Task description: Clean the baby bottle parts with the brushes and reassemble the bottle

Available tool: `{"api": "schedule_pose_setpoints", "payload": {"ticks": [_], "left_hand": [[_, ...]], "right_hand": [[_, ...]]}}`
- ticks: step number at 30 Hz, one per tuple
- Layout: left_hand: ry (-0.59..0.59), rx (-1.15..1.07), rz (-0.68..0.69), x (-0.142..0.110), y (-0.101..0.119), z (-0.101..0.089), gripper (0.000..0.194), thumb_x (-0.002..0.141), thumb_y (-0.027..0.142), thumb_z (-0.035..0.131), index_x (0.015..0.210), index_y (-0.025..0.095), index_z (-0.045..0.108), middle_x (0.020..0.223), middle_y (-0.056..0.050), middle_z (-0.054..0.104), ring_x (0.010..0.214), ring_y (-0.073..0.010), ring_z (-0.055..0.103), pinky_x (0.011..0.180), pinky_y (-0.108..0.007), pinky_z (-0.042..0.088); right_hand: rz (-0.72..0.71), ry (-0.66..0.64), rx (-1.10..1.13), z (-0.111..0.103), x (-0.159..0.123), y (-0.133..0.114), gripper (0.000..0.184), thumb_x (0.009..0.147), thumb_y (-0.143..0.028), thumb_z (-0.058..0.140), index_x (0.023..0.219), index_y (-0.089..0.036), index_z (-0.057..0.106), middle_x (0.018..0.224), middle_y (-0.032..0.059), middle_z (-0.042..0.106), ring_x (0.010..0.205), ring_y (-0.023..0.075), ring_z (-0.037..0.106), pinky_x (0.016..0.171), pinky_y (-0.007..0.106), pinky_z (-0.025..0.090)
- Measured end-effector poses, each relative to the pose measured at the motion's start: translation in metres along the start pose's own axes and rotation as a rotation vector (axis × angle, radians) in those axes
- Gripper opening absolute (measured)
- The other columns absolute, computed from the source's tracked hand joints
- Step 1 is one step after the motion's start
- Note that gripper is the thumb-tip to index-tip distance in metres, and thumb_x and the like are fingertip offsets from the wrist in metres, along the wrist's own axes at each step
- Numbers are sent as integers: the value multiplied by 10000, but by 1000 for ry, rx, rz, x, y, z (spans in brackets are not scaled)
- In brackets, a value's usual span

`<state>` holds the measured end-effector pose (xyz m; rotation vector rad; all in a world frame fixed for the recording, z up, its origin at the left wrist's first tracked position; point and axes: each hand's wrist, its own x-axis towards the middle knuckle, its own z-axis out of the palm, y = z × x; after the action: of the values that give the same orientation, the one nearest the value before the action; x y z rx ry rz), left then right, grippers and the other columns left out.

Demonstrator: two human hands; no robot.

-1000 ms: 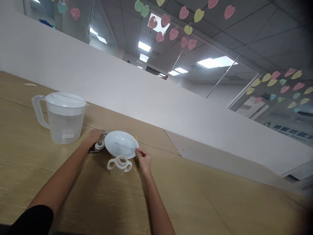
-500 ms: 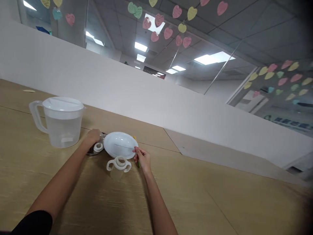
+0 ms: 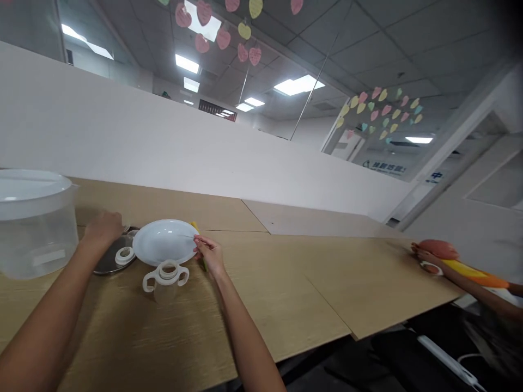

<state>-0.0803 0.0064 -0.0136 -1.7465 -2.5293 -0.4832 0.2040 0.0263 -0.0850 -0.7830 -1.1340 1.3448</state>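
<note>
My right hand (image 3: 209, 253) is closed in a pinch at the right rim of a white bowl (image 3: 157, 242). From its fingertips a thin, pale rod (image 3: 186, 236) reaches over the bowl; its kind is unclear. My left hand (image 3: 104, 227) is over a round metal tray (image 3: 107, 262), its fingers curled and mostly hidden, near a small clear piece. A white ring-shaped cap (image 3: 124, 255) lies on that tray. In front of the bowl stands a clear cup with two white handles (image 3: 166, 277), its top uncovered. Something green shows beneath my right hand.
A large lidded plastic pitcher (image 3: 36, 228) stands at the left on the wooden table (image 3: 261, 283). Something yellow (image 3: 193, 224) lies behind the bowl. At the far right, another person's hands (image 3: 427, 257) are beside a reddish object (image 3: 439, 249). A low white wall backs the table.
The view has swung right, bringing the other person's arms into sight. My left hand has shifted a little left from the bowl across the tray. My right hand keeps its pinch by the bowl.
</note>
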Motion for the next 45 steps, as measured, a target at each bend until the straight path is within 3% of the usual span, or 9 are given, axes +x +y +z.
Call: {"api": "schedule_pose_setpoints", "payload": {"ticks": [4,8,11,14,17,20,26,31,45], "left_hand": [[34,99,50,-6,16,-18,298,828,205,414,989,110,645,1078,-152,685,993,-250,612,818,-286,443],[102,-50,254,-20,41,-34,348,851,268,394,1059,123,632,1092,-89,685,975,-212,611,824,-252,436],[83,-299,362,-30,57,-37,365,858,330,403,1065,131,630,1094,-62,687,944,-181,612,839,-239,445],[37,-511,426,-35,66,-32,401,835,410,427,1043,138,635,1071,-61,695,937,-177,622,830,-247,468],[14,-614,457,-34,69,-24,394,786,436,455,979,153,649,1016,-60,708,930,-187,637,808,-259,487],[-11,-660,497,-31,69,-17,360,755,428,481,922,165,660,976,-50,717,908,-187,644,798,-256,494],[-39,-637,530,-28,71,-7,377,772,437,471,912,168,695,957,-53,730,884,-201,647,810,-279,498],[-17,-589,536,-26,73,-2,358,757,391,465,898,175,713,947,-52,733,860,-208,646,805,-291,492],[-5,-501,639,-35,81,-12,309,808,377,481,873,198,724,987,-46,732,926,-217,638,847,-309,461]], "right_hand": [[-117,19,-52,5,-1,4,406,587,-504,762,829,-180,726,816,38,721,675,145,622,514,242,532],[-330,92,-180,6,-9,5,380,814,-531,568,930,-185,676,951,62,718,763,153,665,728,303,569],[-613,145,-480,-1,-14,7,342,932,-437,417,1006,-194,646,1002,87,711,894,178,673,855,347,544],[-953,74,-699,-8,-17,9,278,952,-313,388,1031,-191,625,982,118,713,948,200,667,873,380,541],[-1264,-2,-730,-9,-23,9,247,940,-194,388,1100,-202,576,971,120,709,939,196,671,820,379,560],[-1463,-78,-741,-7,-33,5,276,919,-139,392,1146,-211,530,990,124,704,950,194,674,791,377,569],[-1601,-227,-834,1,-54,0,170,896,-176,425,965,-253,561,967,91,728,944,195,688,767,382,592],[-1740,-194,-819,16,-61,-8,170,903,-150,406,902,-231,556,896,76,725,875,161,689,707,317,603],[-1626,-146,-739,22,-55,-9,226,931,-139,358,1076,-176,526,837,103,710,849,167,683,690,307,589]]}}
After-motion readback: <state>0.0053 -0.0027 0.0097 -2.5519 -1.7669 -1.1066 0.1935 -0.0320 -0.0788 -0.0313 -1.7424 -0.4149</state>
